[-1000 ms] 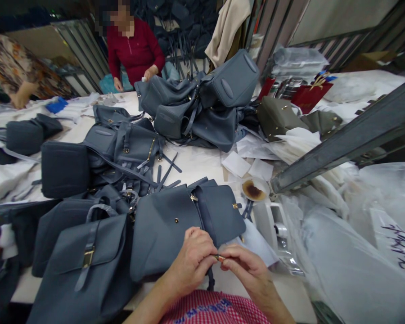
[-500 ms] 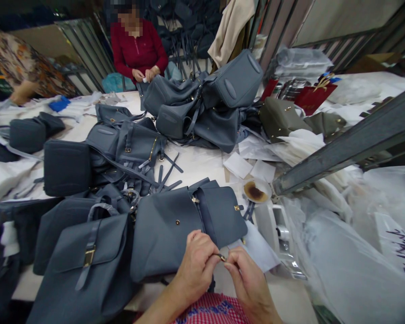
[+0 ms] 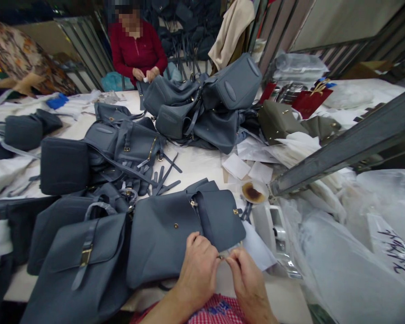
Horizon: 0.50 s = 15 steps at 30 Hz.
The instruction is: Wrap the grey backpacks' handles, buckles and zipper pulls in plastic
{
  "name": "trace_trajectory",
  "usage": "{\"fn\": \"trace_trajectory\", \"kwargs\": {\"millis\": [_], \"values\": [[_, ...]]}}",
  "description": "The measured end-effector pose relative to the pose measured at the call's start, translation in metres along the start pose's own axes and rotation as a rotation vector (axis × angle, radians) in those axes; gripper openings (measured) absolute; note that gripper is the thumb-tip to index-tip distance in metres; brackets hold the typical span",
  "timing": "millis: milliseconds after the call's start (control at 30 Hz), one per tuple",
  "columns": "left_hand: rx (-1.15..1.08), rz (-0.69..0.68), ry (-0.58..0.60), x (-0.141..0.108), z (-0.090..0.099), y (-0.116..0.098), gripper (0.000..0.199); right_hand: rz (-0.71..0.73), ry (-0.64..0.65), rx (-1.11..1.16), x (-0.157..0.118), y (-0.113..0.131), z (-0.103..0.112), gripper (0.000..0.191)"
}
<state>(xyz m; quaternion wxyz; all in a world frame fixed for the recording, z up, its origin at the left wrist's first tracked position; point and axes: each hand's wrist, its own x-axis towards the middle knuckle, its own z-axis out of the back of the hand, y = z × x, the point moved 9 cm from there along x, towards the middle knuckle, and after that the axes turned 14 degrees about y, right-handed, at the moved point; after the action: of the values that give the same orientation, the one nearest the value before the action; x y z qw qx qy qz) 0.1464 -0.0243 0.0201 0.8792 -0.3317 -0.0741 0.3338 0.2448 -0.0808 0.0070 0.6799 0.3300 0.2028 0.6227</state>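
Fingers, left hand [image 3: 200,265]: pinching a small fitting [image 3: 220,257], mostly hidden.
Fingers, right hand [image 3: 249,281]: tips closed together just beside it; whether on it, cannot tell.
Fitting: between the hands, near the open bag [image 3: 158,238].
Buckled bag [image 3: 62,274]: left, gold buckle [image 3: 85,257] in front.
Open bag: behind left hand, flap [image 3: 224,216] spread rightward.
Dish [image 3: 265,193]: beyond the flap, brown stain [image 3: 253,192] inside.
Paper [image 3: 260,249]: white, right of the flap.

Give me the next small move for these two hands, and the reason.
Probably ease the right hand slightly away while the left hand steadies the small piece: both hands' fingertips crowd around it and hide most of it, so a little room might show how it sits before more handling.
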Motion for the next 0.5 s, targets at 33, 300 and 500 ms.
{"fn": "trace_trajectory", "kwargs": {"millis": [33,300,500], "values": [[0.027,-0.013,-0.012,0.0,0.0,-0.002,0.021,0.006,0.003,0.002,-0.001,0.002,-0.001,0.035],[-0.404,0.181,0.083,0.009,-0.004,0.025,0.022,-0.067,0.307,0.129,-0.022,-0.026,-0.034,0.029],[-0.449,0.121,0.185,0.005,-0.001,0.023,0.019,-0.254,0.653,-0.092,-0.063,-0.089,-0.047,0.021]]}}
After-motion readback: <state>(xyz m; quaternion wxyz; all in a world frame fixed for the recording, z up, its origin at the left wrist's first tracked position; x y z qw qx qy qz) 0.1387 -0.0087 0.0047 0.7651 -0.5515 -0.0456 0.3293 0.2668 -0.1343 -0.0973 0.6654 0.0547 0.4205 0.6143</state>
